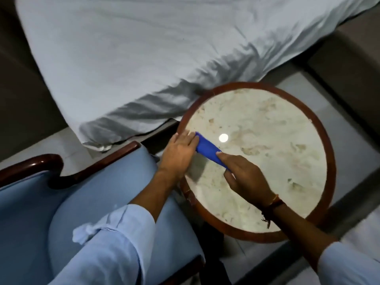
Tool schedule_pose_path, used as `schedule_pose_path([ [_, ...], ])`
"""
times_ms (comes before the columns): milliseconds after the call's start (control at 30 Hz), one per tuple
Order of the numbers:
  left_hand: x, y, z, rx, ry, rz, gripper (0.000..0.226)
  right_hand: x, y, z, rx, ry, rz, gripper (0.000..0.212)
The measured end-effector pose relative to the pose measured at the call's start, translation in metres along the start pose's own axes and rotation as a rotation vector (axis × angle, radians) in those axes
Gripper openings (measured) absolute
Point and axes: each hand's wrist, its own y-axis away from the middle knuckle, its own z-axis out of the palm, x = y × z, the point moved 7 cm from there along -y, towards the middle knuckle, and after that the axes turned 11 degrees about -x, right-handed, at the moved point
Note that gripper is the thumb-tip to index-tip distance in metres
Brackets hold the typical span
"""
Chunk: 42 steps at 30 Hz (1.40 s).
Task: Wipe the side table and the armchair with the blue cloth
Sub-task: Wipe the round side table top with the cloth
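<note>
The fingers (192, 138) of the left hand (181, 151) are being laid flat over one end of the blue cloth (207, 150), while the other end is being pinched by the right hand (244, 177). The cloth is being stretched on the marble surface (267, 140) near its left edge, its long axis running diagonally between both hands. The armchair (72, 202) is lying nearer the left hand.
</note>
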Motion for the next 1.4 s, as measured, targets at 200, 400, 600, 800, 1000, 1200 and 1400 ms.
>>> schedule_pose_path([
  [200,-0.029,0.021,0.066,-0.309,-0.078,0.016,0.073,-0.044,0.028,0.084,-0.330,0.059,-0.016,0.055],
  [400,-0.136,0.109,0.022,0.042,-0.088,-0.330,0.059,-0.048,-0.010,0.107,-0.122,0.050,-0.087,0.056],
  [600,-0.250,0.211,-0.043,0.189,-0.106,-0.801,0.068,-0.023,-0.059,0.149,-0.282,0.180,-0.011,0.063],
  [800,-0.283,0.234,-0.016,0.180,-0.078,-0.812,0.086,-0.036,-0.101,0.147,-0.279,0.168,0.118,0.062],
  [1000,-0.282,0.234,-0.016,0.248,-0.091,-0.831,0.101,-0.063,-0.045,0.165,-0.258,0.189,0.053,0.060],
  [1200,-0.279,0.233,-0.017,0.273,-0.094,-0.835,0.103,-0.050,0.077,0.194,-0.406,0.204,-0.011,0.063],
  [1400,-0.279,0.230,-0.016,0.267,-0.107,-0.837,0.106,-0.064,0.041,0.185,-0.400,0.180,0.035,0.062],
])
